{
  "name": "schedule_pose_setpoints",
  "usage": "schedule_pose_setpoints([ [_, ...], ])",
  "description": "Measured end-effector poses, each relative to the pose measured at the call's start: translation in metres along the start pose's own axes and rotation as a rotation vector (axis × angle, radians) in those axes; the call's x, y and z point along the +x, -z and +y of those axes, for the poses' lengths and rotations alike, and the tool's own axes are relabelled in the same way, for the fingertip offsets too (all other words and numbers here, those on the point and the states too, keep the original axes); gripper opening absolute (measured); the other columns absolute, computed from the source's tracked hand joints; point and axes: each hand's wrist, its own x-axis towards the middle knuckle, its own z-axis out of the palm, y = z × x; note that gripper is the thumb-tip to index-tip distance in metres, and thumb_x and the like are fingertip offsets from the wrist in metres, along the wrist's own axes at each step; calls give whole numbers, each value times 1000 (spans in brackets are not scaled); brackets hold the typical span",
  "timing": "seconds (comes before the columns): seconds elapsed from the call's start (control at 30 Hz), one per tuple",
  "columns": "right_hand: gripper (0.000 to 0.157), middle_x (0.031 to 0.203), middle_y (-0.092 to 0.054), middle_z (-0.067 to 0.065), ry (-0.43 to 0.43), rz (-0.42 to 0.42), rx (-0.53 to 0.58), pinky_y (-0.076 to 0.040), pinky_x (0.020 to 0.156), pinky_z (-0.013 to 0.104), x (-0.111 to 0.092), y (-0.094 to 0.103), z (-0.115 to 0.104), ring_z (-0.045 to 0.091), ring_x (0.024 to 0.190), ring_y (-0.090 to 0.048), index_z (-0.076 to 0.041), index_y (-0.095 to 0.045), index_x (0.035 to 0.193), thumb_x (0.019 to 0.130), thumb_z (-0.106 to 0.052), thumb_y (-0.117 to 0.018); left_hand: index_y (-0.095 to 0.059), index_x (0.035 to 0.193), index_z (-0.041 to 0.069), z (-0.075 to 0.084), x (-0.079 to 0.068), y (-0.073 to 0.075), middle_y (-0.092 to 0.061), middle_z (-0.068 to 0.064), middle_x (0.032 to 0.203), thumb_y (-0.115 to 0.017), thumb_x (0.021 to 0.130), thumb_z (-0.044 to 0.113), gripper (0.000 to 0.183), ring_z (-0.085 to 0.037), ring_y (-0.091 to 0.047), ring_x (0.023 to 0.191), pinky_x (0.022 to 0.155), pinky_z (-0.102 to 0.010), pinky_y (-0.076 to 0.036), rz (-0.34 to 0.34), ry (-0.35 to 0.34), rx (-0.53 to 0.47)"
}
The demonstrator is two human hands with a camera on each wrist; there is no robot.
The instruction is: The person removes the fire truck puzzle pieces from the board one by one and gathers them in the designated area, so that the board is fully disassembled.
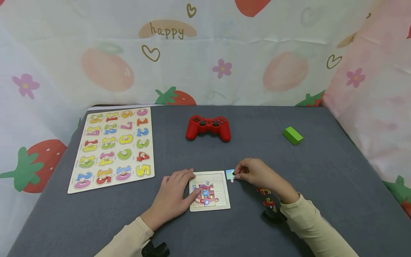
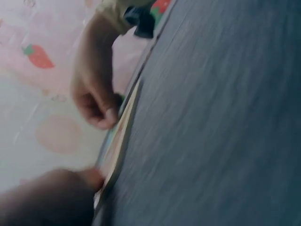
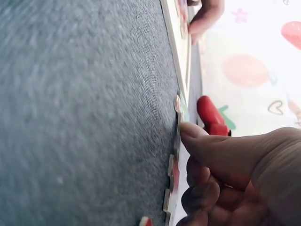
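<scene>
A small square wooden jigsaw tray (image 1: 223,189) lies in front of me, with several joined pink and blue pieces (image 1: 205,194) in its lower left part. My left hand (image 1: 173,192) rests on the tray's left side, fingers extended and thumb over the joined pieces. Just off the tray's upper right corner, my right hand (image 1: 257,175) pinches a light blue and green puzzle piece (image 1: 229,174) by its right side. That piece (image 3: 182,107) shows edge-on beside the thumb in the right wrist view. In the left wrist view the tray (image 2: 123,136) is seen edge-on.
Loose red and yellow puzzle pieces (image 1: 269,203) lie beneath the right wrist, partly covered. A large wooden number board (image 1: 117,151) occupies the left of the grey table (image 1: 179,142). Farther back are a red game controller (image 1: 208,127) and, to the right, a green block (image 1: 293,135).
</scene>
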Motion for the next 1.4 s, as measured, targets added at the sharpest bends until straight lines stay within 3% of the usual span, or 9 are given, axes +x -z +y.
schedule_pose_setpoints([
  [0.2, 6, 71, -56, -3, -20, 10, -19, -40, 54, 24, 0, -3, -3, 9, 58, -47, -11, -66, 86, 87, -15, -71, -46, 141, 18, -11, 0, 9, -46, 0, 144, -57, 86, 62, 71, -18, -42, 130, 96, -45, -35, -174, -6, -36],
  [0.33, 7, 71, -56, -3, -34, 9, -19, -41, 54, 25, -1, -3, -5, 10, 58, -48, -11, -66, 88, 87, -15, -71, -42, 144, 18, -15, 0, 13, -42, 2, 148, -55, 84, 67, 78, -19, -39, 132, 97, -45, -34, -218, -36, -36],
  [0.8, 10, 69, -55, -5, -7, -30, -47, -41, 52, 24, 0, -3, -7, 8, 57, -48, -12, -65, 89, 85, -16, -73, -45, 142, 16, -16, 0, 11, -40, 3, 147, -55, 85, 66, 76, -17, -36, 133, 95, -42, -34, -208, -58, -14],
  [1.17, 20, 77, -56, -1, -43, 19, -20, -45, 59, 28, -6, 18, -5, 13, 63, -51, -7, -64, 100, 83, -13, -74, -44, 142, 17, -16, 1, 11, -42, 2, 146, -55, 85, 66, 76, -18, -39, 131, 95, -42, -34, -198, -68, -10],
  [1.4, 14, 69, -51, -6, 75, 8, -54, -40, 54, 23, -8, -6, -21, 6, 57, -44, -10, -66, 94, 84, -17, -74, -45, 142, 18, -16, 0, 11, -44, 1, 145, -56, 84, 67, 77, -19, -40, 130, 95, -43, -34, -195, -58, -17],
])
